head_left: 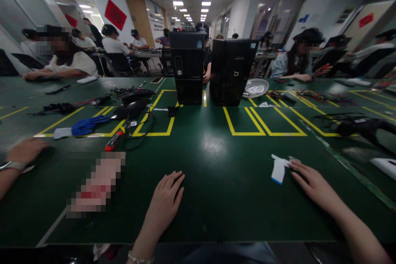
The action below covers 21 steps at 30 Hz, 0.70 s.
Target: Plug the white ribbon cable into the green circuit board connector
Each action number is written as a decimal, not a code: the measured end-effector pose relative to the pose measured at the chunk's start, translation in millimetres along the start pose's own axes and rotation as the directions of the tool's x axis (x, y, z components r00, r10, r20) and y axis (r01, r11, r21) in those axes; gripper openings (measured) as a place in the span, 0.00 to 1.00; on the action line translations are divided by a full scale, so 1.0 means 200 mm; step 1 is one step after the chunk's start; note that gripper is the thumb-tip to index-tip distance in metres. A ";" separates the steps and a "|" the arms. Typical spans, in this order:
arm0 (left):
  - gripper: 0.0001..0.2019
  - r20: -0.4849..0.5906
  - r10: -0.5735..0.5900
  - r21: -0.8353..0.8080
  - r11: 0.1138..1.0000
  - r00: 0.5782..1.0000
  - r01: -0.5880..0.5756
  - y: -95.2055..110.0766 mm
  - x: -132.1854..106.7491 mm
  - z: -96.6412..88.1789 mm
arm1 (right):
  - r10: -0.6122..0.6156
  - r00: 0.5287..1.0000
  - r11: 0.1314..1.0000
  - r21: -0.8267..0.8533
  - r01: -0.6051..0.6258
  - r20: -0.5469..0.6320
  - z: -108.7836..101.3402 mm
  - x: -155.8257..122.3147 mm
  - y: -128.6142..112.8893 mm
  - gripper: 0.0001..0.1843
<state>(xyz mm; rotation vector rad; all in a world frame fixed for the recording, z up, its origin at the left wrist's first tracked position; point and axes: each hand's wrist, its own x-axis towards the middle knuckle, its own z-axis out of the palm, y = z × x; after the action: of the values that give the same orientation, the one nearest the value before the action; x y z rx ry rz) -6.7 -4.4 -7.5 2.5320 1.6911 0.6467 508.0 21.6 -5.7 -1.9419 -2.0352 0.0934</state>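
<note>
My left hand (165, 199) lies flat on the green table mat (216, 181), fingers stretched out and holding nothing. My right hand (309, 181) rests to the right, fingers extended, its fingertips touching a small white paper slip with a blue edge (279, 169). Two black computer towers (187, 67) (231, 72) stand upright side by side at the middle of the table, well beyond both hands.
A red-handled screwdriver (114, 141), black cables (136, 109) and a blue glove (86, 126) lie at the left inside yellow floor-tape boxes. A white fan grille (255, 88) sits behind the right tower. Another person's hand (26, 150) rests at far left. Several people sit at the tables around.
</note>
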 end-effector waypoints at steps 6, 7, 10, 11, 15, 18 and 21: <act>0.18 -0.004 -0.001 0.002 1.000 1.000 0.001 0.00 0.00 0.00 | -0.338 0.934 0.937 0.142 0.321 0.117 0.07 0.03 -0.65 0.24; 0.18 -0.006 0.004 0.002 1.000 1.000 -0.004 0.00 0.00 0.00 | -0.370 0.919 0.924 0.157 0.349 0.134 0.09 0.03 -0.75 0.24; 0.18 -0.018 0.025 -0.003 1.000 1.000 -0.025 0.00 0.00 -0.01 | -0.427 0.883 0.901 0.175 0.397 0.196 0.14 -0.01 -1.01 0.25; 0.18 -0.022 0.035 -0.012 0.999 0.999 -0.036 0.01 0.00 -0.01 | -0.442 0.872 0.894 0.182 0.409 0.211 0.15 -0.02 -1.08 0.26; 0.18 -0.016 0.099 -0.059 0.993 0.995 -0.100 0.03 0.00 -0.03 | -0.507 0.830 0.857 0.239 0.457 0.231 0.23 -0.08 -1.29 0.32; 0.18 0.002 0.164 -0.089 0.983 0.987 -0.163 0.06 0.00 -0.05 | -0.536 0.814 0.837 0.260 0.481 0.221 0.27 -0.10 -1.35 0.37; 0.18 0.008 0.214 -0.121 0.970 0.977 -0.212 0.10 0.02 -0.04 | -0.550 0.806 0.828 0.263 0.494 0.219 0.28 -0.11 -1.36 0.38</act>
<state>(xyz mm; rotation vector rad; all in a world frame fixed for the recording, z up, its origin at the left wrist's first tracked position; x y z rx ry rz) 8.7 -11.3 6.6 2.6450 1.3403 0.7076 231.4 -10.2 10.5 -1.2399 -2.5703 0.4464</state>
